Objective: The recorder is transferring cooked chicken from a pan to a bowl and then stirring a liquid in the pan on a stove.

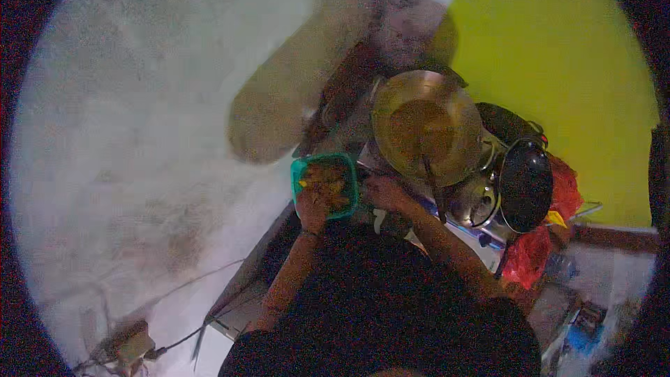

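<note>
My left hand (313, 208) reaches over the near left side of a teal plastic container (352, 210). Its fingers are among brownish food pieces (334, 184) and blend into them, so their grip is unclear. A small yellow bit shows beside the fingers. To the right of the container, my right hand (386, 192) is by the lower left edge of a wide metal pan (387, 153), at the stove's front. Dim light blurs those fingers, and whether they hold anything is not visible. Brown liquid, probably oil, fills the pan's bottom, and a dark utensil handle (433, 188) leans over its rim.
Right of the pan are a shiny metal pot (468, 207), a black lid or pan (526, 186) and another dark pan (505, 120). Red plastic bags (526, 259) lie beyond them. A cable (183, 340) runs at lower left. A yellow-green wall (565, 63) stands behind.
</note>
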### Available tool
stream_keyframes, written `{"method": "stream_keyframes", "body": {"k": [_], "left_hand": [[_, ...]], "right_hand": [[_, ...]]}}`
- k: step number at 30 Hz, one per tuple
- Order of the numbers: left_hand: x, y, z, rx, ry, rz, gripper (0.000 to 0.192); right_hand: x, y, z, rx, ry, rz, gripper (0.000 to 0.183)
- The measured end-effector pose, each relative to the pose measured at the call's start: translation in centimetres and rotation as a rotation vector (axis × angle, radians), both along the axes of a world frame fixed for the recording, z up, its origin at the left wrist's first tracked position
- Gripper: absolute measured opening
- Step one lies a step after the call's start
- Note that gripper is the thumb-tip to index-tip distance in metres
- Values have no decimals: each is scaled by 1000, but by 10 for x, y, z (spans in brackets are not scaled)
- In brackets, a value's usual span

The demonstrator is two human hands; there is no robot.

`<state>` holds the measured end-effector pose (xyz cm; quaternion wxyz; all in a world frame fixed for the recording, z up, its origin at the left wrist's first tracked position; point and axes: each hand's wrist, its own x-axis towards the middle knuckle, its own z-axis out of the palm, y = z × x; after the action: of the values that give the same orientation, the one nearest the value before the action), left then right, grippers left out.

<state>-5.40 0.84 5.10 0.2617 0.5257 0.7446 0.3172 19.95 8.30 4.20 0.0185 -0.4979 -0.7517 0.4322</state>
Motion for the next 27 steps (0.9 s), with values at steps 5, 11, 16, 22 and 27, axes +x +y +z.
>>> {"method": "stream_keyframes", "body": {"k": [5,11,16,22,27], "left_hand": [[-86,-83,-95,-289,198,217,46],[-131,-79,-246,-18,-251,-135,45],[-123,-71,-153,-169,-112,15,28],[-76,-58,53,-15,-646,96,23],[-28,-32,159,80,-922,116,25]], "right_hand": [[-98,-41,-69,-261,262,-12,47],[-70,-27,-126,-77,133,-118,55],[-38,-30,-65,-292,81,-203,47],[11,-43,52,-282,386,-208,44],[38,-56,180,-321,604,-396,44]]}}
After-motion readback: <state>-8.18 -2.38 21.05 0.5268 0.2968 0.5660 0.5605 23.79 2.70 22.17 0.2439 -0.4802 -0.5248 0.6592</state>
